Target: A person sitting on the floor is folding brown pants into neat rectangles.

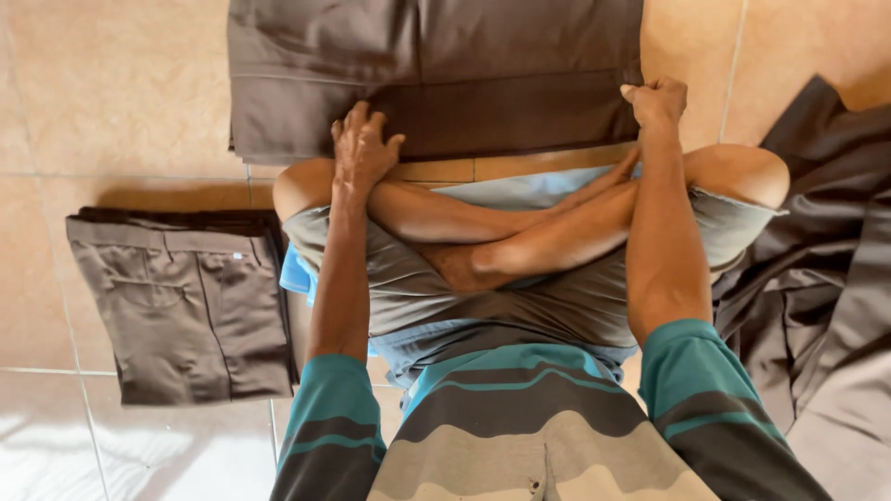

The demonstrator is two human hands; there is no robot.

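Note:
I sit cross-legged on a tiled floor with brown trousers [436, 74] spread flat in front of my knees. My left hand [362, 144] lies palm down on the near edge of the trousers, fingers spread. My right hand [657, 100] is closed in a fist on the near right corner of the same fabric, pinching its edge. Both arms wear teal and grey striped sleeves.
A stack of folded brown trousers [186, 306] lies on the floor to my left. A loose heap of dark brown cloth [817, 269] lies to my right. A light blue cloth [297, 274] is under my legs. Beige floor tiles [111, 83] surround everything.

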